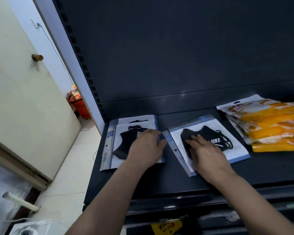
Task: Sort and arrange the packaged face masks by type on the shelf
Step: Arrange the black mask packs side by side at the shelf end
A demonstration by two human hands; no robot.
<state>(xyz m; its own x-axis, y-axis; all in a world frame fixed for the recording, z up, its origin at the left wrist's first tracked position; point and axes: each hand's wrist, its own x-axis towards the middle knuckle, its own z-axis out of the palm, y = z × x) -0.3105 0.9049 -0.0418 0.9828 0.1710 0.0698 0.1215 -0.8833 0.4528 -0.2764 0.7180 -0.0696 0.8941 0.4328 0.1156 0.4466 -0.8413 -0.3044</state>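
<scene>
Left hand (146, 146) on left black-mask stack (122, 143), fingers curled over its right edge. Right hand (205, 151) flat, fingers straight, pressing right black-mask pack (234, 150). Orange packs (270, 129) stacked far right. All on shelf (159, 182).

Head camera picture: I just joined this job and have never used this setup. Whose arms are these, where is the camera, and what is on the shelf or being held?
There is no machine here. A person works with bare hands, and the single picture comes from a camera worn on their head, looking down at a dark shelf. The left hand lies on a stack of black-mask packets, with its fingers at the stack's right edge; whether they pinch it is unclear. The right hand rests flat on a separate black-mask packet. Further right lies a pile of yellow packets. Nothing looks lifted.
</scene>
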